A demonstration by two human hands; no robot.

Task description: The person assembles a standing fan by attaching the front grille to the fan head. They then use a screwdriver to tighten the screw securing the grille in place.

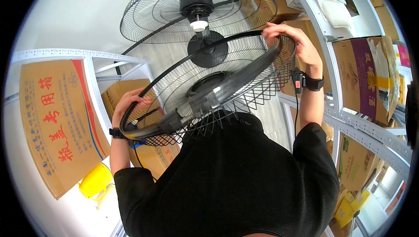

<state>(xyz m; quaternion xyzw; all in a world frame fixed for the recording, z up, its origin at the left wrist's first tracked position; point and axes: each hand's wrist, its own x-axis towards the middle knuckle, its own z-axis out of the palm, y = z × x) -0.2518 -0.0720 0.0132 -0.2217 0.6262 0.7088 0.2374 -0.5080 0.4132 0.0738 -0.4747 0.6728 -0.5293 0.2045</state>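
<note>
A round black wire fan guard [244,80] is held tilted in front of my chest, its right side higher. A broad, glossy dark band runs along its near edge, partly blurred, with a clip-like piece on its left part. My left hand [130,105] is closed around the guard's left rim. On the upper right rim, my right hand [293,40] grips with its fingers over the edge, the fingertips slightly blurred. Beyond stands a black fan [196,1] with its rear wire guard in place, and a white nut [198,25] sits on its shaft. No blades show on that shaft.
The fan's round base [207,53] rests on the grey floor. A white metal shelf frame [89,75] with a large carton [61,123] stands left, near a yellow container [96,181]. Right, metal shelving [325,14] holds several cartons [362,75] and plastic-wrapped items.
</note>
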